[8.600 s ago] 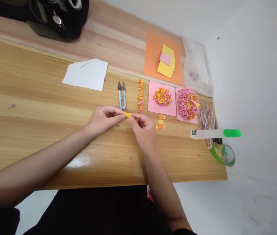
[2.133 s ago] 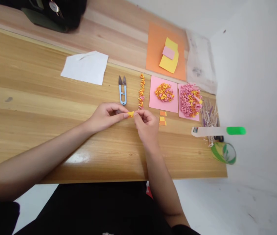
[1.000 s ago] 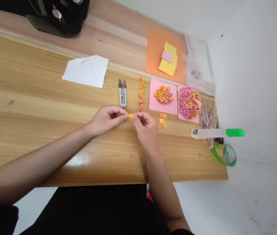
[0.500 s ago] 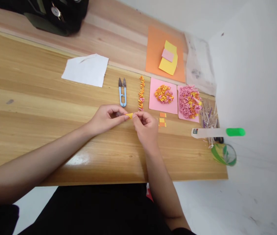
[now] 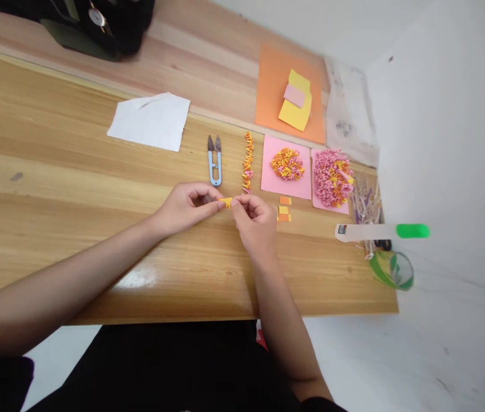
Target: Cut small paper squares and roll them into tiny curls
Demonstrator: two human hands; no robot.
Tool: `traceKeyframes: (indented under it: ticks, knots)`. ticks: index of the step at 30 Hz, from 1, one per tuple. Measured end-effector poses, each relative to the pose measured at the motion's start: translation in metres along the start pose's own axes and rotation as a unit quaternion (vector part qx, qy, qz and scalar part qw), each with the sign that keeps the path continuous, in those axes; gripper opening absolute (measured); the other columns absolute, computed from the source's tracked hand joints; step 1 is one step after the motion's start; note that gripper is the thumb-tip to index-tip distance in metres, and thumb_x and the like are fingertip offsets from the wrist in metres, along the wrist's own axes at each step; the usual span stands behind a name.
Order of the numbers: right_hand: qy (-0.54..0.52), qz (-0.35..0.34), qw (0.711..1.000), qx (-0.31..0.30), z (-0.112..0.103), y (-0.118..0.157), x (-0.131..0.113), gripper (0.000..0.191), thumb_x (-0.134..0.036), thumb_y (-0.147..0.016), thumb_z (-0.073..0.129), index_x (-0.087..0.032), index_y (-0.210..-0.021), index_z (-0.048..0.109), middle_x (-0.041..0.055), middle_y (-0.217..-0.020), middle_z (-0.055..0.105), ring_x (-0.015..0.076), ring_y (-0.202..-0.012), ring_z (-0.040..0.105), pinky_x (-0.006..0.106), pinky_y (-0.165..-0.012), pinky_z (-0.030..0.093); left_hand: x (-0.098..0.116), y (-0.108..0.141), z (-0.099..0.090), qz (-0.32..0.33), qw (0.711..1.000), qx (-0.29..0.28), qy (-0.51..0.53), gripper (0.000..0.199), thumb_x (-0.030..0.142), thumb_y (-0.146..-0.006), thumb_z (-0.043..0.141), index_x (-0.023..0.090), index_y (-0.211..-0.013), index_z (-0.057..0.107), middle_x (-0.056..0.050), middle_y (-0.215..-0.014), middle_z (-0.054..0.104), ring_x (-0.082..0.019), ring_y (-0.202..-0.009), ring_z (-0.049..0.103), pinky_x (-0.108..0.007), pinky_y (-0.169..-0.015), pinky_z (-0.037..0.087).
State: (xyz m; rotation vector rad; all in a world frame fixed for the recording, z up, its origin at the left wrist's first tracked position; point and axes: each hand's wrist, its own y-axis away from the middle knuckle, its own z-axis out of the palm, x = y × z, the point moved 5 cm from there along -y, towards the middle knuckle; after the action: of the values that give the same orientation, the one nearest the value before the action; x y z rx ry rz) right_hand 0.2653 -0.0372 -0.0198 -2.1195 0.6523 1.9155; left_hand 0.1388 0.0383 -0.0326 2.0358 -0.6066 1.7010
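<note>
Between the fingertips of both hands is a small yellow paper piece (image 5: pixel 226 202). My left hand (image 5: pixel 191 208) pinches its left end, and my right hand (image 5: pixel 254 223) pinches its right end. Just beyond my right hand runs a row of small orange, yellow and pink folded pieces (image 5: pixel 247 163). Blue-handled thread snips (image 5: pixel 214 166) lie behind the hands, blades pointing away. To the right of my right hand are several small orange and yellow paper slips (image 5: pixel 284 210).
Two pink sheets carry an orange-yellow heap (image 5: pixel 287 165) and a larger pink heap (image 5: pixel 332 177). Farther back lie white paper (image 5: pixel 150 121), an orange sheet (image 5: pixel 268 91) and a black bag (image 5: pixel 126 28). A green-tipped strip (image 5: pixel 369 232) and a glass (image 5: pixel 403 270) stand at the right edge.
</note>
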Motion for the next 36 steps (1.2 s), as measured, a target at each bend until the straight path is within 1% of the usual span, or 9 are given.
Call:
traceKeyframes:
  ticks: [5, 10, 15, 19, 24, 30, 36]
  knots:
    - [0.004, 0.002, 1.000, -0.010, 0.0013, 0.0007, -0.0008, 0.015, -0.033, -0.075, 0.061, -0.019, -0.072, 0.063, -0.0035, -0.058, 0.058, 0.0093, -0.051, 0.050, 0.023, -0.050, 0.041, -0.0001, -0.0002, 0.0001, -0.001, 1.000, 0.001, -0.002, 0.031, 0.046, -0.071, 0.070, 0.016, -0.068, 0.064, 0.000, -0.061, 0.059, -0.011, -0.057, 0.050, -0.023, -0.054, 0.040]
    - [0.036, -0.002, 0.999, -0.014, 0.0013, 0.0002, -0.0002, 0.013, -0.032, -0.074, 0.062, -0.019, -0.074, 0.064, -0.0021, -0.061, 0.062, 0.0106, -0.054, 0.054, 0.024, -0.052, 0.043, 0.0010, 0.0006, -0.0009, -0.003, 1.000, 0.004, 0.007, 0.030, 0.046, -0.070, 0.072, 0.016, -0.068, 0.065, 0.000, -0.062, 0.061, -0.011, -0.057, 0.051, -0.023, -0.054, 0.040]
    - [0.031, -0.009, 0.999, -0.005, -0.0012, 0.0003, 0.0009, 0.015, -0.033, -0.076, 0.062, -0.019, -0.076, 0.065, -0.0024, -0.061, 0.062, 0.0104, -0.054, 0.054, 0.024, -0.052, 0.043, 0.0030, 0.0019, -0.0020, -0.004, 0.999, -0.004, 0.043, 0.029, 0.044, -0.069, 0.074, 0.016, -0.074, 0.071, -0.002, -0.070, 0.067, -0.014, -0.065, 0.058, -0.025, -0.060, 0.046]
    - [0.028, -0.012, 1.000, 0.003, -0.0018, 0.0005, 0.0008, 0.015, -0.033, -0.076, 0.063, -0.018, -0.077, 0.065, -0.0024, -0.063, 0.063, 0.0102, -0.054, 0.053, 0.023, -0.053, 0.043, 0.0032, 0.0015, -0.0014, 0.003, 0.998, -0.005, 0.057, 0.026, 0.041, -0.068, 0.075, 0.016, -0.073, 0.072, -0.003, -0.072, 0.068, -0.014, -0.067, 0.059, -0.025, -0.063, 0.048]
    - [0.029, -0.010, 1.000, 0.001, -0.0011, 0.0008, 0.0003, 0.014, -0.033, -0.075, 0.063, -0.019, -0.076, 0.065, -0.0023, -0.062, 0.063, 0.0104, -0.054, 0.054, 0.024, -0.052, 0.043, 0.0008, 0.0009, -0.0012, 0.003, 0.999, 0.006, 0.045, 0.026, 0.041, -0.069, 0.075, 0.016, -0.072, 0.071, -0.002, -0.068, 0.067, -0.013, -0.064, 0.057, -0.024, -0.060, 0.046]
    - [0.031, -0.016, 0.999, 0.000, -0.0011, 0.0011, 0.0000, 0.014, -0.032, -0.076, 0.063, -0.019, -0.077, 0.065, -0.0017, -0.065, 0.065, 0.0108, -0.056, 0.055, 0.024, -0.054, 0.044, 0.0009, 0.0014, -0.0010, 0.002, 0.999, 0.005, 0.035, 0.028, 0.043, -0.069, 0.075, 0.016, -0.071, 0.070, -0.002, -0.069, 0.067, -0.013, -0.064, 0.058, -0.025, -0.061, 0.046]
    - [0.042, -0.019, 0.999, 0.000, -0.0010, 0.0005, -0.0004, 0.013, -0.033, -0.076, 0.062, -0.019, -0.076, 0.065, -0.0018, -0.065, 0.065, 0.0112, -0.057, 0.056, 0.024, -0.054, 0.045, 0.0004, 0.0008, -0.0008, -0.002, 1.000, 0.009, 0.022, 0.028, 0.044, -0.069, 0.073, 0.016, -0.070, 0.069, -0.002, -0.065, 0.064, -0.013, -0.061, 0.054, -0.024, -0.056, 0.043]
